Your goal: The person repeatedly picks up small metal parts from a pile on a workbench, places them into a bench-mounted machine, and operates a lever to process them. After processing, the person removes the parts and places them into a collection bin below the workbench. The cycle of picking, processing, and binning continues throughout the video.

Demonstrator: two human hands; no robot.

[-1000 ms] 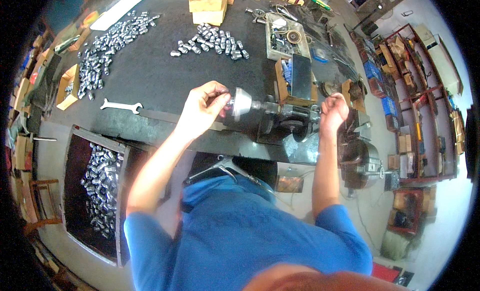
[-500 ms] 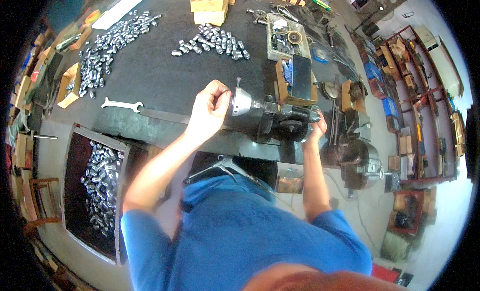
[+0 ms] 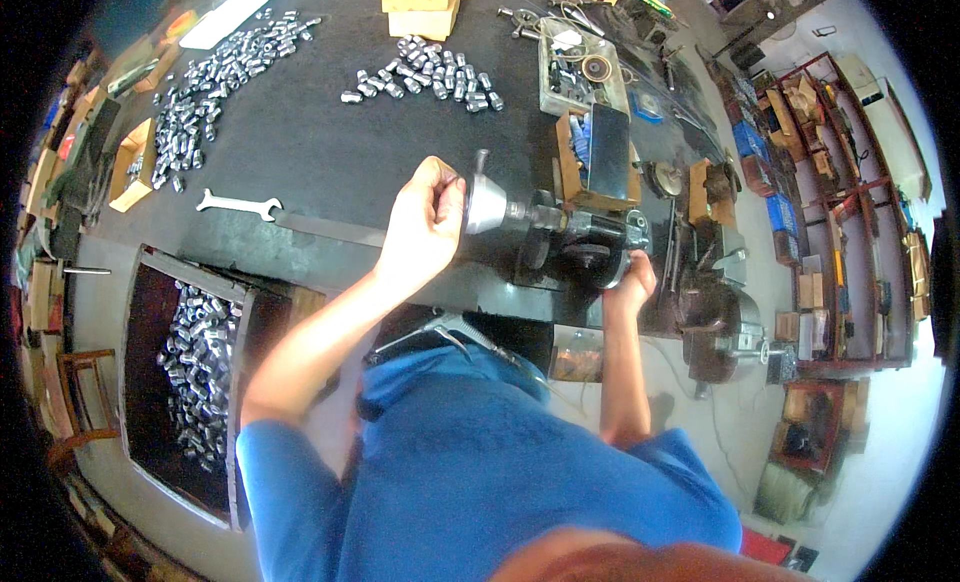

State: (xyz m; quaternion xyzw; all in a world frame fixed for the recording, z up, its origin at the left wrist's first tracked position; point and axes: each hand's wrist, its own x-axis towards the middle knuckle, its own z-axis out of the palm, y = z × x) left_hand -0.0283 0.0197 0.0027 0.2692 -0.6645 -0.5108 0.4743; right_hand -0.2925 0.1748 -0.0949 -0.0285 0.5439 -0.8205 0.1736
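Observation:
A small dark bench machine with a conical silver chuck (image 3: pixel 487 204) sits at the near edge of the workbench. At the chuck's left face, my left hand (image 3: pixel 428 214) is closed, thumb and fingers pinched together; what they grip is hidden. A short metal chuck key or rod (image 3: pixel 481 163) sticks up from the chuck. My right hand (image 3: pixel 632 280) is closed at the machine's right end, beside a dark round wheel (image 3: pixel 592 266); the part under its fingers cannot be made out.
Loose metal fittings (image 3: pixel 425 70) lie in heaps on the bench, more in a bin (image 3: pixel 240 402) at lower left. An open-end wrench (image 3: pixel 240 204) lies left. Behind the machine stand a cardboard box (image 3: pixel 572 172), a dark phone-like slab (image 3: pixel 608 152) and a parts tray (image 3: pixel 548 94). A vise (image 3: pixel 725 327) stands right.
My right hand has moved down and nearer me at the machine's right end, baring a metal part above it. My left hand stays at the chuck. The view has shifted slightly.

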